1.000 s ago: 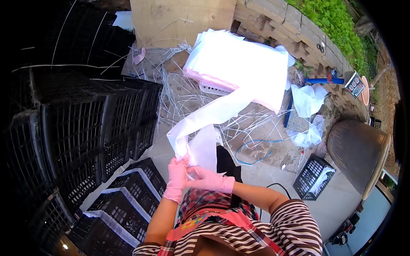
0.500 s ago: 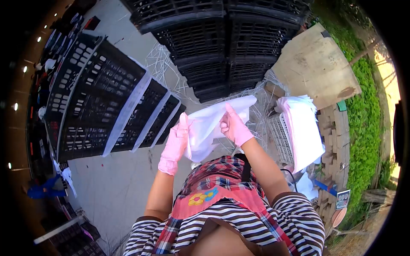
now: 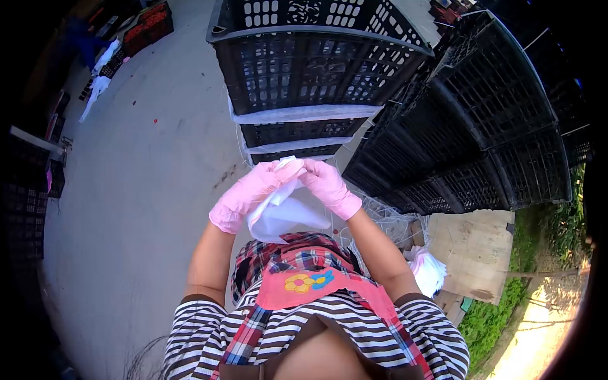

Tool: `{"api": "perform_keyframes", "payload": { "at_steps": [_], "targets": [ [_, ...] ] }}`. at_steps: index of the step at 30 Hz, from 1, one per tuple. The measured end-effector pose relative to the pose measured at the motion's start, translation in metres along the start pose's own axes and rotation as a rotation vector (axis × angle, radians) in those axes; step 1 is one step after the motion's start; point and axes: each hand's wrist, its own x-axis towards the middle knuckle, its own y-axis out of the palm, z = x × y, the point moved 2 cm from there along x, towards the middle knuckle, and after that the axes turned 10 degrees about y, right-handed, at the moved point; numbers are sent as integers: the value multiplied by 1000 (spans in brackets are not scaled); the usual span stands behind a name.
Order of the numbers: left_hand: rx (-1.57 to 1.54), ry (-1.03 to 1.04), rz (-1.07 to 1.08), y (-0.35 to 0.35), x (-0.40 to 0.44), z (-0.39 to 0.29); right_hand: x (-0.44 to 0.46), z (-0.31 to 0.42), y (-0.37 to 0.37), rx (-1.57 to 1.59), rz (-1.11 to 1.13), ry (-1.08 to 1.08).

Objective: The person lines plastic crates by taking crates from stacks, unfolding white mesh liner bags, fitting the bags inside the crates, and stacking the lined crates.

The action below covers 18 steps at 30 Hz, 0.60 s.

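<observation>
Both my hands wear pink gloves and meet in front of my apron. Pinched in my left hand [image 3: 249, 195] is a thin white plastic sheet [image 3: 288, 216], bunched at the top and hanging loose below. My right hand [image 3: 330, 190] is closed on the upper edge of the same sheet, its fingertips against those of the left. Just beyond my hands rises a stack of black plastic crates [image 3: 310, 73], the top one showing its open inside. White liner edges [image 3: 310, 114] stick out between the crates of this stack.
More black crates [image 3: 487, 120] are stacked at the right. White strapping strips [image 3: 386, 218] litter the floor beside a wooden board [image 3: 472, 250]. A white sheet pile [image 3: 427, 271] lies by my right elbow. Far left stand a red-filled crate [image 3: 147, 28] and a person in blue [image 3: 82, 44].
My view has turned left, so the lined crate stack is now straight ahead. The sheet, spread between my hands before, is gathered, and my hands have come together.
</observation>
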Motion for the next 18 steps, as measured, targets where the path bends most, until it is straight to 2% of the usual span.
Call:
{"api": "perform_keyframes", "payload": {
  "at_steps": [1, 2, 3, 5, 6, 7, 9, 11, 13, 15, 16, 18],
  "targets": [
    [-42, -33, 91, -7, -12, -7, -1, 8, -1, -21, 33, 2],
    [-56, -8, 171, -13, -27, -21, -4, 20, -7, -61, 131, 98],
    [-63, 14, 146, -28, -31, -25, -7, 29, -12, -103, 224, 190],
    [720, 10, -73, -55, -34, -37, -2, 39, -18, -193, 258, 229],
    [712, 24, -101, -51, -38, -36, -4, 45, -18, -127, 227, 279],
    [747, 82, -274, -45, -43, -36, -8, 49, -17, -58, 191, 331],
    [810, 203, -616, -27, -47, -39, -12, 58, -12, -76, 125, 297],
    [861, 333, -949, -2, -47, -45, -21, 65, -12, 158, -70, 330],
    [824, 87, -557, 44, -49, -37, -24, 50, -17, 209, -68, 254],
    [370, 182, -462, 71, -23, 8, -38, 44, -15, 414, 51, 330],
    [376, 193, -460, 77, -18, 17, -45, 39, -22, 413, 49, 317],
    [-9, 210, -465, 83, -9, 28, -51, 33, -41, 506, 29, 314]
  ]
}}
